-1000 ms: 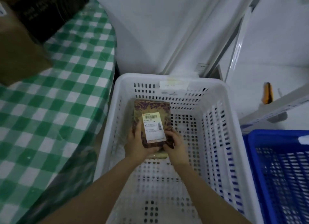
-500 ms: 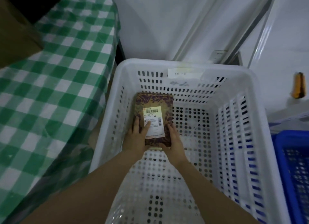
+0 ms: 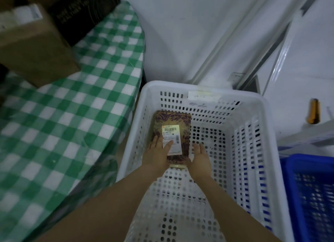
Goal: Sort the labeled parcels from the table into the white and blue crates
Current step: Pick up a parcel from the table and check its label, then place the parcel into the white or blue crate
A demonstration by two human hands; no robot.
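The labelled parcel [image 3: 172, 122] lies flat on the floor of the white crate [image 3: 198, 87], tucked into its 11 o'clock corner with walls close at 9 and 12. The left hand [image 3: 157, 155] rests on it, fingers [image 3: 155, 142] straight and thumb across the label [image 3: 171, 133]. The right hand [image 3: 200, 158] sits just beside its 3 o'clock edge with fingers apart, holding nothing. At 9 o'clock of the crate stands the green-checked counter [image 3: 72, 106], carrying a cardboard box [image 3: 34, 48] and a black box [image 3: 81, 12]. The blue crate [image 3: 310, 159] is at 4 o'clock.
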